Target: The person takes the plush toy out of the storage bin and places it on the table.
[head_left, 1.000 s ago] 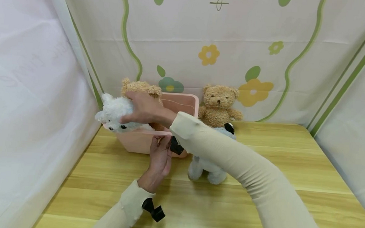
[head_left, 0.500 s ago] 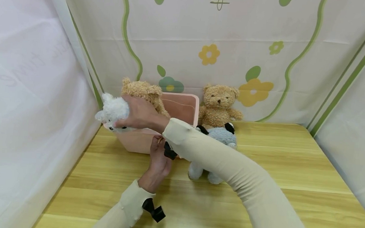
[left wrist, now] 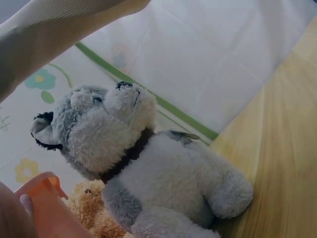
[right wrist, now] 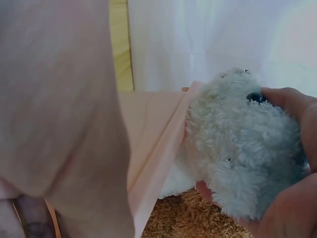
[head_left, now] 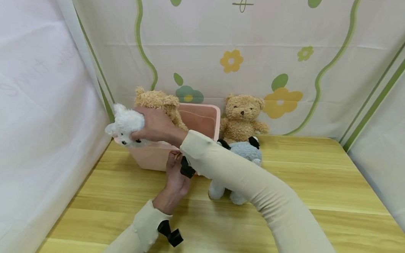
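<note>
My right hand [head_left: 158, 126] grips a white plush animal [head_left: 125, 122] by the back of its head. The toy's head leans out over the left side of a pink plastic bin [head_left: 149, 160]. In the right wrist view, thumb and fingers wrap round the white fur [right wrist: 228, 134]. My left hand [head_left: 177, 176] holds the bin's front rim, its fingertips at the edge. Behind the white toy, a tan teddy bear [head_left: 157, 99] sticks up out of the bin, its face not visible. The lower part of the white toy is hidden.
Right of the bin, a grey and white plush husky [head_left: 246, 149] sits on the wooden table [head_left: 307, 223], partly behind my right forearm. Another tan teddy bear [head_left: 242, 119] sits behind it against the flowered cloth backdrop [head_left: 192, 57]. A white cloth wall [head_left: 33, 133] stands close on the left.
My right hand has shifted slightly left and down, closer round the white toy's head, and the forearm has lowered, showing more of the husky. The left hand stays at the rim.
</note>
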A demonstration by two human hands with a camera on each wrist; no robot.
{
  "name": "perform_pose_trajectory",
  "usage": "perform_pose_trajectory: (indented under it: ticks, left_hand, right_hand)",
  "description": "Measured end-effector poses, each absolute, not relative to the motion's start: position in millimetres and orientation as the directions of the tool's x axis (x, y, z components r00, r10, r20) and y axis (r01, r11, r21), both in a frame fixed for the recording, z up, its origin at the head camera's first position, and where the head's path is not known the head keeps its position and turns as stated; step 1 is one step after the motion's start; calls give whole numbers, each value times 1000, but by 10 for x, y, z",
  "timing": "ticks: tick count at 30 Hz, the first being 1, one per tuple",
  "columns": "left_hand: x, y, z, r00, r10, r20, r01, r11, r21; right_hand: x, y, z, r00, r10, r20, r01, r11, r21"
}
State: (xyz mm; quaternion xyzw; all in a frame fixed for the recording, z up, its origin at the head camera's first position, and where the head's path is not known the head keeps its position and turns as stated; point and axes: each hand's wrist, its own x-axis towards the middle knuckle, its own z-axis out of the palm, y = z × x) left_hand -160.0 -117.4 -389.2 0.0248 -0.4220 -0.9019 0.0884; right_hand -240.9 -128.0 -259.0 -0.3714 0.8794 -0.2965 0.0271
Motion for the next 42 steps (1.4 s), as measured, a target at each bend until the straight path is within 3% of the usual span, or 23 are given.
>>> perform_pose_trajectory:
  ticks: [7, 27, 42]
  left_hand:
    - [-1620, -1158, -3867, -980, -197, -16, 115, -633, 765]
    - [-1625, -1170, -3860, -979, -203, -31, 105, -624, 774]
    - [-1638, -1162, -3857, -978, -205, -41, 103, -642, 759]
  right_hand:
    - [-2435, -1218, -2558, -746, -644, 167, -569, 488, -661]
    - [-2540, -984, -2335, -817, -563, 119, -471, 535, -701]
    - [-2564, -850, -2220, -820, -554, 144, -459, 486, -744]
